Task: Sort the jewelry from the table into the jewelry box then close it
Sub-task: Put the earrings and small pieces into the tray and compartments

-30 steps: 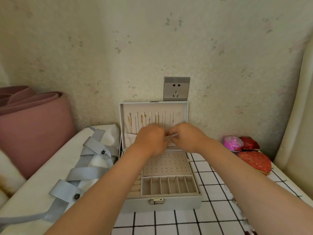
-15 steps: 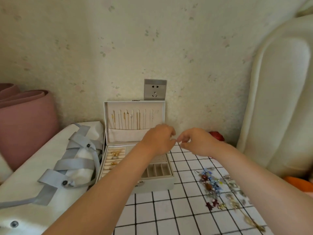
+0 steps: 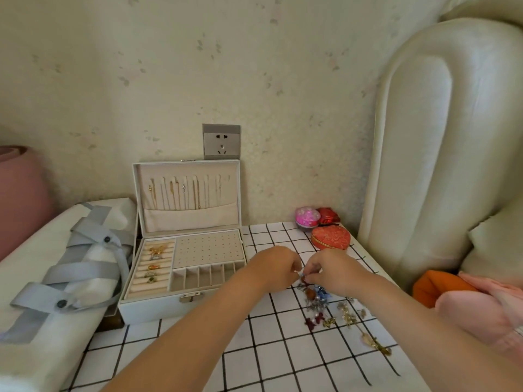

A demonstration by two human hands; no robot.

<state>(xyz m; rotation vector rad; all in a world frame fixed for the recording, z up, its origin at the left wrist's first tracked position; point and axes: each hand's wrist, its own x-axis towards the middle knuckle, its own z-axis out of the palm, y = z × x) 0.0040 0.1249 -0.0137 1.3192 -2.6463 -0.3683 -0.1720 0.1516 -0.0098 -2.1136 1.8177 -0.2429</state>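
Head: jewelry (image 3: 311, 293) at left hand (image 3: 273, 267), right hand (image 3: 334, 268)

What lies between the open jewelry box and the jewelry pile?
In the head view, only the left hand lies there, beside the right hand at the jewelry pile.

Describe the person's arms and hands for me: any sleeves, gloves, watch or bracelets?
The left forearm and right forearm are bare to the frame's edge: no sleeves. The left hand and right hand wear no gloves; no watch or bracelet shows at either wrist. Rings cannot be judged.
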